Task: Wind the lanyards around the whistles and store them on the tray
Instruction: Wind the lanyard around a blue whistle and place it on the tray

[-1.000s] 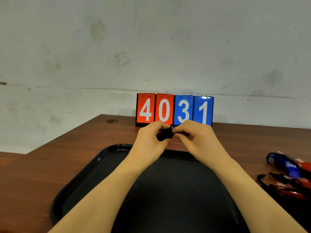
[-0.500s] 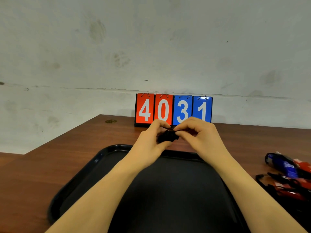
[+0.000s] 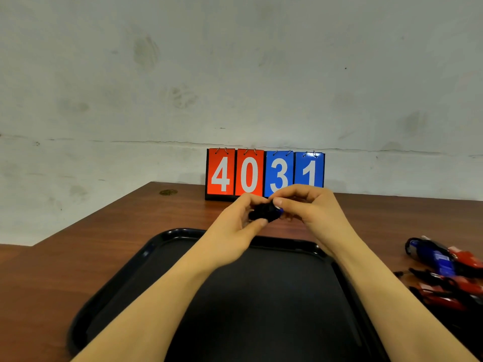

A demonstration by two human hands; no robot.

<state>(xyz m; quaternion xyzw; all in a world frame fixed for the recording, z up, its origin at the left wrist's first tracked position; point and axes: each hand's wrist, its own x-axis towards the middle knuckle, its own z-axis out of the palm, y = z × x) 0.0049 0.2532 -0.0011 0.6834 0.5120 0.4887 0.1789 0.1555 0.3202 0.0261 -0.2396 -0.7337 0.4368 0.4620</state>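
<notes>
Above the tray's (image 3: 167,239) far rim, as before, both hands, left (image 3: 232,228) and right (image 3: 313,212), pinching the lanyard-wrapped whistle (image 3: 265,212).

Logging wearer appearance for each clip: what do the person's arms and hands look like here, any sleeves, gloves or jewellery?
Both forearms are bare up to the frame's bottom edge, with no sleeves in view. The left hand and right hand wear no gloves. No watch, bracelet or ring shows on the wrists or fingers.

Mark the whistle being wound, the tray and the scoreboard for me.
whistle (image 3: 264,212), head view, dark wound bundle between both hands
tray (image 3: 180,234), head view, far left rim
scoreboard (image 3: 248,175), head view, red 0 card
</notes>
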